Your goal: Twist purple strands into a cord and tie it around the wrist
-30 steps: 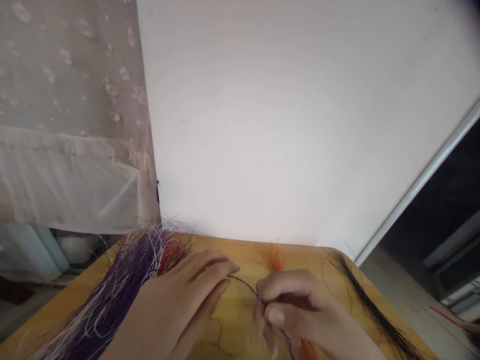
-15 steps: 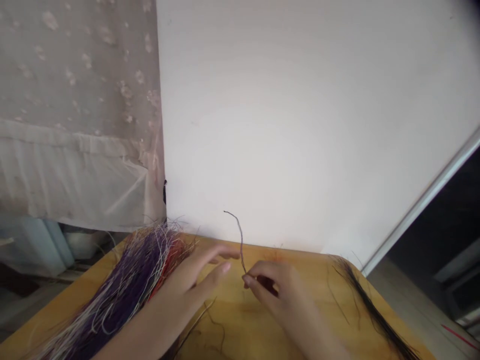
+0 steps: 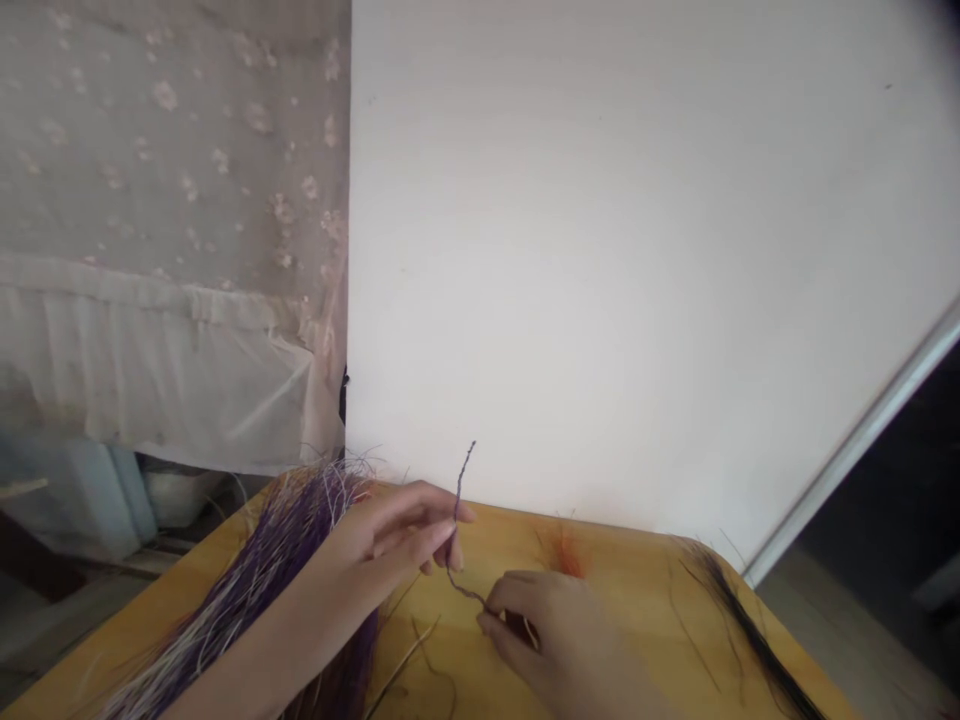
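My left hand (image 3: 397, 535) and my right hand (image 3: 551, 635) both pinch one thin purple strand (image 3: 457, 530) above a yellow wooden table (image 3: 622, 600). The left fingertips close on the strand near its upper part, and its free end sticks up in front of the white wall. My right thumb and forefinger grip the lower end close to the tabletop. A thick bundle of purple and white strands (image 3: 247, 590) lies on the table under my left forearm.
A small tuft of orange strands (image 3: 562, 550) lies near the wall. A dark bundle of black strands (image 3: 742, 640) runs along the table's right edge. A white wall (image 3: 637, 260) stands right behind the table, with a lace curtain (image 3: 165, 230) to the left.
My left hand has taken hold of the strand, which half a second ago only my right hand held. My right hand has moved down toward the tabletop, and the view has shifted right.
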### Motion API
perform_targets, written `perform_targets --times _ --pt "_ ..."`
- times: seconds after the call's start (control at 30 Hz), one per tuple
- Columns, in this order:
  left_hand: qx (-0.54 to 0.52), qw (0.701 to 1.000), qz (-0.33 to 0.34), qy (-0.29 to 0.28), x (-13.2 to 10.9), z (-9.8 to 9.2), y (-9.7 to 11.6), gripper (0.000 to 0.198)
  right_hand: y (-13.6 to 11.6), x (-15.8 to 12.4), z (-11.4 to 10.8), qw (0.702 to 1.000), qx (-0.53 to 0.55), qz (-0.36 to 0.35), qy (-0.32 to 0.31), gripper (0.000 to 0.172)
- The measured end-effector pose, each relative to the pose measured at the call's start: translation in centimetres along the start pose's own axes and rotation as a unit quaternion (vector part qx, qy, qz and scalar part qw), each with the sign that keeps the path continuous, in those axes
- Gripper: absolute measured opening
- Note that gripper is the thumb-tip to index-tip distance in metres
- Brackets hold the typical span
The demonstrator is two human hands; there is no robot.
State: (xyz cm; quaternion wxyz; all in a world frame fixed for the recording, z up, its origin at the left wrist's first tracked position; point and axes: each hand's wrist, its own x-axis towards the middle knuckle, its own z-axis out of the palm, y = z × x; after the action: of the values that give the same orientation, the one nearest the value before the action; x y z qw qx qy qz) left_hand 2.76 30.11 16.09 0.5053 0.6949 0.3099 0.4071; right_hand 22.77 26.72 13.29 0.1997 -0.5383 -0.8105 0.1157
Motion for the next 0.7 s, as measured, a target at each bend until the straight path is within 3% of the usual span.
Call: perform_targets --times 0.13,0.27,0.37,0.5,0.57,0.7 --pt "-0.029 0.999 -0.01 0.011 0.1 0.2 -0.1 0.024 0.6 -0.2 -0.3 0.999 0.002 0.022 0.034 0.02" --pt "-0.043 0.998 -0.034 -0.015 0.3 0.5 -0.5 0.026 1.2 -0.1 -0.7 0.986 0.029 0.015 0.164 0.02" --pt "-0.068 0.995 -0.054 -0.054 0.3 1.1 -1.0 0.029 1.1 -0.1 -0.9 0.965 0.003 -0.04 0.259 0.025" --pt "-0.088 0.986 -0.083 -0.115 0.0 2.2 -1.6 0.029 0.2 -0.3 -0.8 0.946 0.09 -0.108 0.291 0.022" --pt "-0.087 0.985 -0.089 -0.121 -0.1 2.6 -1.8 0.03 -0.2 -0.5 -0.5 0.937 0.154 -0.1 0.298 0.018" --pt "-0.063 0.992 -0.072 -0.079 -0.2 3.0 -2.3 0.04 -0.3 -0.5 -0.2 0.906 0.21 -0.042 0.365 0.014"
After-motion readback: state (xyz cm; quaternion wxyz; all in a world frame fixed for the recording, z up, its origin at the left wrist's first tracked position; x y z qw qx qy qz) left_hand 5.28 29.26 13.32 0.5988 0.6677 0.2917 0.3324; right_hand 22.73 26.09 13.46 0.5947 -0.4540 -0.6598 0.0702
